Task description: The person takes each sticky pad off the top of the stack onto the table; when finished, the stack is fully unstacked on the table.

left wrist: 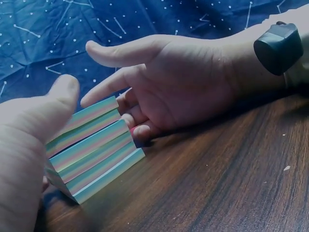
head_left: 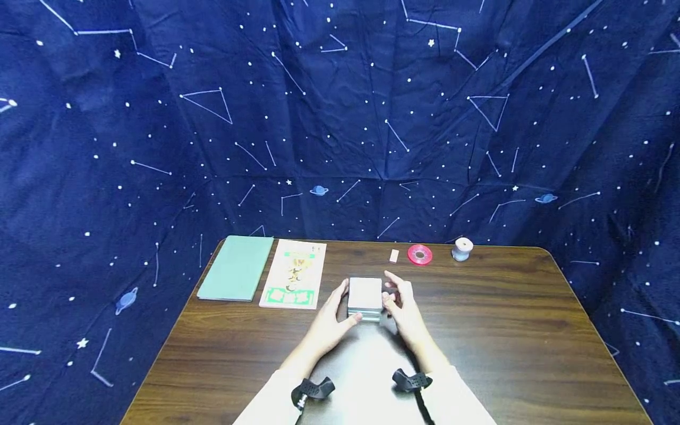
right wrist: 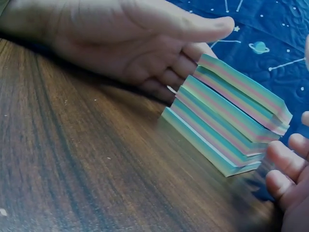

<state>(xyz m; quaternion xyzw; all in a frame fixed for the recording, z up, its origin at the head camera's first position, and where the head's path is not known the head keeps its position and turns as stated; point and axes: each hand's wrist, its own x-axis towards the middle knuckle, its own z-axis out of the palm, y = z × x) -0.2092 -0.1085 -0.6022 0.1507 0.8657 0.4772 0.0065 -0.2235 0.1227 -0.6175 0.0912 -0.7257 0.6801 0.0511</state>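
Note:
A stack of several square paper pads (head_left: pixel 365 294) stands on the table between my two hands. Its top looks white in the head view, while the wrist views show edges striped in pastel green, yellow and pink, with the layers slightly offset. At the stack's left side is my left hand (head_left: pixel 327 324), fingers along that side and thumb near the front corner. My right hand (head_left: pixel 406 310) is at the right side, its fingers loosely bent close to the pads (left wrist: pixel 99 145). In the right wrist view, the left thumb stands off the pads (right wrist: pixel 231 113).
Left of the hands lie a mint-green folder or book (head_left: pixel 236 268) and a white printed booklet (head_left: pixel 294 274). Along the table's back edge sit a small pink-and-white block (head_left: pixel 394 255), a pink ring-shaped roll (head_left: pixel 419 254) and a white spool (head_left: pixel 462 249). A starry blue curtain (head_left: pixel 340 118) hangs behind.

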